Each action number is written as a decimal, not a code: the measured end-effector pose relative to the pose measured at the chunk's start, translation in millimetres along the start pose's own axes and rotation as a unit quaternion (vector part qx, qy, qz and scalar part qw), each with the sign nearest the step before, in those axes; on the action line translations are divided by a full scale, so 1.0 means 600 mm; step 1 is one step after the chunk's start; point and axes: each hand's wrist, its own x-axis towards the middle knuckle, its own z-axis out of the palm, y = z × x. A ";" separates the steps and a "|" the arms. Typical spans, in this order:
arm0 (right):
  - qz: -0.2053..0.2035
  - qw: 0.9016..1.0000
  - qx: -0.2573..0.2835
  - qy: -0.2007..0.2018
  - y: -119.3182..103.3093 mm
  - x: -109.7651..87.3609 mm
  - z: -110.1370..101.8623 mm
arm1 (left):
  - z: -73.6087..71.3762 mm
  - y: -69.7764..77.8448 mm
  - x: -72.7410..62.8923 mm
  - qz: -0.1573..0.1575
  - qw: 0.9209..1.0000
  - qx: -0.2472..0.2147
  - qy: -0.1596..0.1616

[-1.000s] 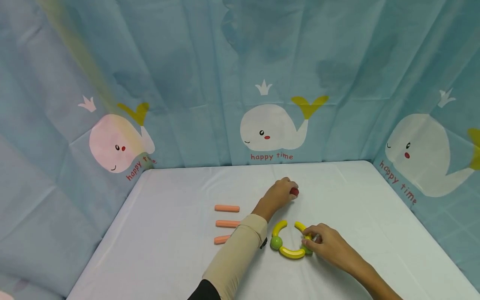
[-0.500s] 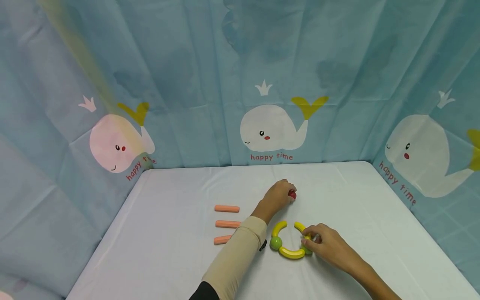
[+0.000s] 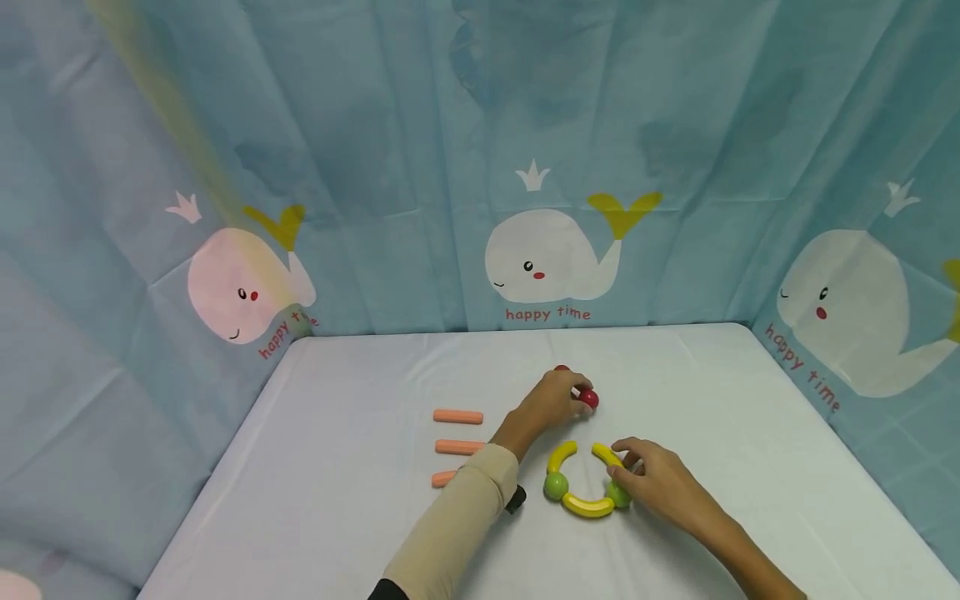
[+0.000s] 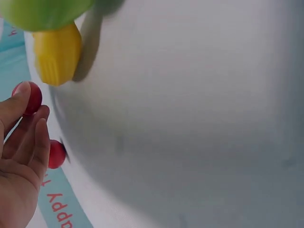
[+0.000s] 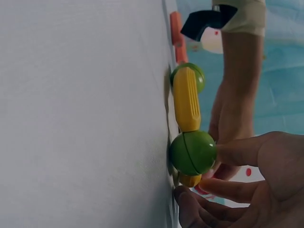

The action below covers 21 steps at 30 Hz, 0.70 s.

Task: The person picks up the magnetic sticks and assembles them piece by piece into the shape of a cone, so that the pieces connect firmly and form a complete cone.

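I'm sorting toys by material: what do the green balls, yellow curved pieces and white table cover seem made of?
Green balls: glossy, probably plastic or painted wood, with highlights and a seam-like line. Yellow curved pieces: likely the same, shiny, grooved. White table cover: matte, apparently fabric, faintly creased.

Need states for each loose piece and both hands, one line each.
Left hand, pinching one red ball
Second red ball, on the table, unheld
Yellow curved pieces, three, in a ring open at far side
Green balls, two, set between those pieces
Right hand, relaxed, at the ring's right side
Orange sticks, three, lying apart, nearest partly behind sleeve
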 end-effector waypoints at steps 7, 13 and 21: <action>0.007 1.000 -0.011 0.003 -0.001 0.015 -0.004 | -0.011 -0.005 -0.036 0.031 0.998 -0.055 -0.013; 0.009 1.000 -0.013 -0.002 0.001 0.026 -0.005 | -0.016 -0.006 -0.066 0.042 0.995 -0.084 -0.023; 0.001 1.000 -0.018 -0.003 0.003 0.037 -0.001 | -0.010 -0.008 -0.088 0.060 0.993 -0.095 -0.045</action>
